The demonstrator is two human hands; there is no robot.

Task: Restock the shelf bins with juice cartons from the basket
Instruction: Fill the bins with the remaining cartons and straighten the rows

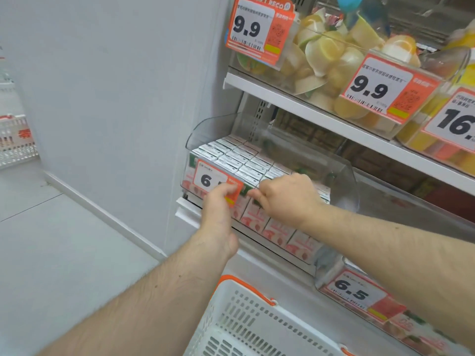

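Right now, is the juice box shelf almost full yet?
Nearly. The clear bin already holds tight rows of juice cartons. Both hands, left hand and right hand, work at its front edge by the price tag. The basket shows no cartons where visible.

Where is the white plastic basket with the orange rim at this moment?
In the head view, the white plastic basket with the orange rim sits at the bottom centre, below both forearms and just beneath the clear shelf bin of juice cartons.
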